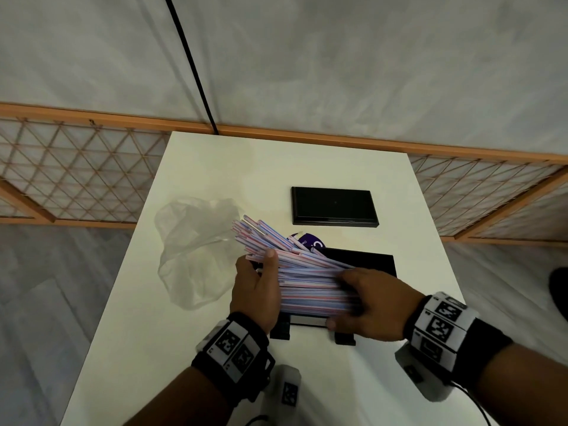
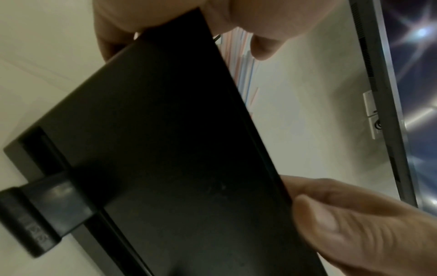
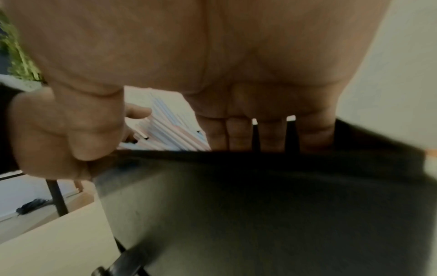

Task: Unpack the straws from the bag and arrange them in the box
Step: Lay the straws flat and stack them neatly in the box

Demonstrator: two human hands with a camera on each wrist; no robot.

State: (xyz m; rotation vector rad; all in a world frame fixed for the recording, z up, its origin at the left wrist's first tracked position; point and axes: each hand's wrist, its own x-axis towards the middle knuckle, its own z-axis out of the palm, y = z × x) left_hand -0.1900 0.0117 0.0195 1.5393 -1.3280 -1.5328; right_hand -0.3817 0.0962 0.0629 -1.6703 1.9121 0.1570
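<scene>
Straws [image 1: 302, 273]: a thick bundle, striped red, blue and white, lying across the open top of the box; the left ends fan out up and away toward the bag, the right ends sit under the right hand.
Box [image 1: 373, 259]: black, at the near middle of the table, mostly hidden by the straws and hands; its far right corner and two clips on its near wall show. From the left wrist view its black wall [image 2: 165, 149] fills the frame, with a clip at the lower left.
Left hand [image 1: 256, 290]: holds the left part of the bundle, thumb laid over the top of the straws, fingers beneath, out of sight.
Right hand [image 1: 373, 298]: palm down on the right end of the bundle, fingers curled over it and thumb tucked below; in the right wrist view the fingers [image 3: 267, 130] reach down behind the box rim.
Bag [image 1: 196, 250]: clear plastic, crumpled, lying left of the box, near the fanned straw ends.
Lid [image 1: 334, 206]: black, flat, far of the box, apart from it.
Purple item [image 1: 310, 241]: just behind the straws at the box's far edge; what it is cannot be told.
Table [image 1: 147, 333]: white.
</scene>
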